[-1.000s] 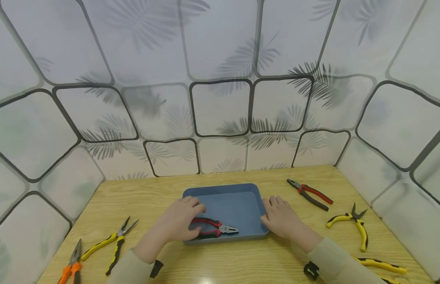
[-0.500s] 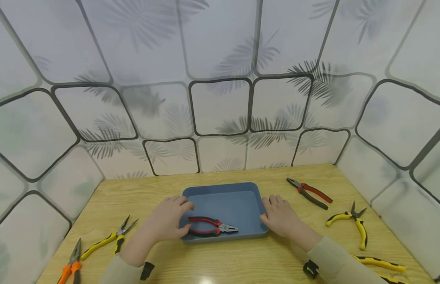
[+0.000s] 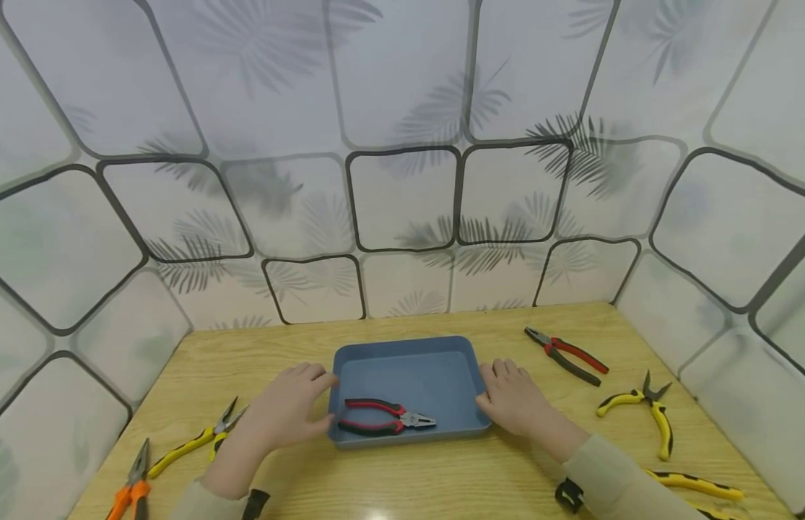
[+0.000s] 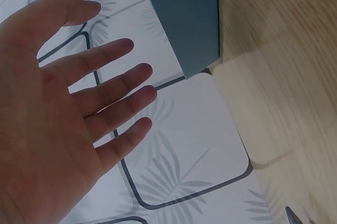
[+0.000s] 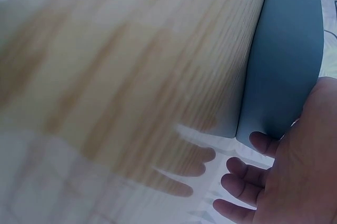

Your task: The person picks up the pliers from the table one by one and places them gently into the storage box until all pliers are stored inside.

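A blue rectangular tray (image 3: 415,377) lies on the wooden table, seen in the head view. Inside it, near the front left, rest red-and-black combination pliers (image 3: 403,419) with handles spread and nose pointing right. My left hand (image 3: 281,410) hovers beside the tray's left edge, holding nothing; the left wrist view shows its fingers (image 4: 113,92) spread and apart from the tray wall (image 4: 189,19). At the right edge, my right hand (image 3: 515,401) grips the tray, thumb over the rim. In the right wrist view one finger (image 5: 263,142) touches the outer wall while the others hang relaxed.
Red-and-black pliers (image 3: 567,354) lie right of the tray. Further right are small yellow-black pliers (image 3: 650,396) and yellow handles (image 3: 697,484) partly behind my sleeve. On the left lie yellow-black long-nose pliers (image 3: 210,435) and orange-handled pliers (image 3: 138,477). Patterned walls enclose the table.
My left hand has drawn back leftward from the pliers' handles and out of the tray, leaving the pliers lying there. The right hand stays at the tray's right edge.
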### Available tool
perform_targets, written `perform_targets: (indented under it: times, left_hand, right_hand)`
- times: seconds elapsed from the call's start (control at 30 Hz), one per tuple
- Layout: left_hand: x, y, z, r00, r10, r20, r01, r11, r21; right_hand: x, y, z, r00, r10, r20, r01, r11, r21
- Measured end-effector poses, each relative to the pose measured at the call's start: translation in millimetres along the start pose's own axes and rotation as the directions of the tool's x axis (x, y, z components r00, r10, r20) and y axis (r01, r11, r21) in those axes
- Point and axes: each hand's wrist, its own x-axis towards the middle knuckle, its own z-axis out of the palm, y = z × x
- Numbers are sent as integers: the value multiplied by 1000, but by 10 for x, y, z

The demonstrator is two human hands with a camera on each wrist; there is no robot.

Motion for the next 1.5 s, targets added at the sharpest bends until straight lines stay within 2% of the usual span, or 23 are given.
perform_targets:
  times: [0.13,0.47,0.67,1.03,1.37,1.5]
  left_hand:
    - [-24,-25,-33,1000,-30,2,30,999,-20]
    - [-126,-110,-94,996,-94,12,93,995,30]
    - [-192,-158,-92,994,-110,-11,111,993,40]
    - [-286,-233,-101,991,-134,8,134,991,26]
    - [-418,-342,-122,980,-200,14,200,980,13]
    - [-487,-396,-143,971,-235,40,235,972,11]
  right_hand:
    - [-5,-4,-7,1000,0,-2,0,1000,-8]
    - [-25,5,17,998,-22,-62,22,1000,-15]
    - [-24,-1,-5,999,-18,-50,18,1000,-11]
    - [-28,11,11,997,-35,-74,34,999,-15]
    - [-23,19,43,998,-23,-64,22,1000,-13]
    - [-27,8,18,997,-28,-76,27,999,-21]
